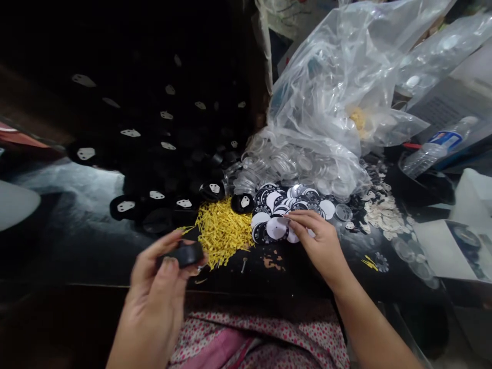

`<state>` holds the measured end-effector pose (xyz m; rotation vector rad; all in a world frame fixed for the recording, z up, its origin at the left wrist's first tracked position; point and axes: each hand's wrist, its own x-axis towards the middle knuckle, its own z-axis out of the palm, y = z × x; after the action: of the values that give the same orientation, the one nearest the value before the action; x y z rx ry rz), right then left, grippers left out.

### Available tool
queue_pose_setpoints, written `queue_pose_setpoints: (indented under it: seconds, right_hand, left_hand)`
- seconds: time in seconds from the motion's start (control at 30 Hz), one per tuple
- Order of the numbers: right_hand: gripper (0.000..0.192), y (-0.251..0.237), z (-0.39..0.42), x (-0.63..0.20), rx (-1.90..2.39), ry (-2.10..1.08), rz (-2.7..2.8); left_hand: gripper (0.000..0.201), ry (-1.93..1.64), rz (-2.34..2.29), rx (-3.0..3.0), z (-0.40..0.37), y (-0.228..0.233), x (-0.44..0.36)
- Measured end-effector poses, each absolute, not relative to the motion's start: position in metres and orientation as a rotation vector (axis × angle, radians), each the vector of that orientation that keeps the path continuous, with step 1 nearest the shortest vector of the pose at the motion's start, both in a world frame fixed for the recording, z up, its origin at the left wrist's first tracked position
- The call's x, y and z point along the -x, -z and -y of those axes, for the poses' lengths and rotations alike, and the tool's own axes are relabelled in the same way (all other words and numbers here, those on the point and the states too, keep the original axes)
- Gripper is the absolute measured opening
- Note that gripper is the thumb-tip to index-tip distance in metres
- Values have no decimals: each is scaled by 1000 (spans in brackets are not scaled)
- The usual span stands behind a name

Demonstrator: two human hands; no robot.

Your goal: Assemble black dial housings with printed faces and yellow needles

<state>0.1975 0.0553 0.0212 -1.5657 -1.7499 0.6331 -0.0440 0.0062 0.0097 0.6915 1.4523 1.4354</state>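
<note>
My left hand (159,287) is closed around a small black round plastic case (187,253), held above the front part of the table. At the heap of printed dial discs (265,197), black and white ones mixed, my right hand (321,241) pinches the edge of a white disc (277,228) between thumb and fingertips. Whether that disc is lifted off the heap I cannot tell. Between the hands lies a pile of thin yellow plastic pointers (225,233). Black round cases with white plates, such as this one (242,203), sit behind and left of the pile.
A large clear plastic bag (326,87) spills transparent round covers (284,161) behind the dials. Small white plates (384,212) are heaped at right, near a white box (442,246) and a plastic bottle (438,146). A screw (244,265) lies near the table's front edge.
</note>
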Motion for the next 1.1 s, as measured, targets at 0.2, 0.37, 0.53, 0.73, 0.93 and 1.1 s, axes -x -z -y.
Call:
queue_pose_setpoints:
  seconds: [0.2, 0.37, 0.53, 0.73, 0.93, 1.1]
  right_hand:
    - [19, -31, -33, -174, 1293, -820, 1905]
    - [18, -33, -34, -168, 1398, -1149, 1562]
    - [27, -33, -32, -174, 1416, -1255, 1476]
    - [23, -43, -29, -168, 1464, -1034, 1607]
    - [7, -44, -31, -159, 1444, -1064, 1523]
    - [6, -41, -27, -150, 1414, -1025, 1564]
  left_hand:
    - [36, -1205, -1044, -155, -6, -17, 12]
    - [39, -1217, -1019, -128, 3, -14, 1]
    - [40, -1246, -1061, -245, 5, -10, -4]
    - [34, -1210, -1028, -202, 3, -10, -12]
    - [38, -1201, -1082, -236, 9, -13, -18]
    - [43, -1181, -1105, -302, 14, -6, -21]
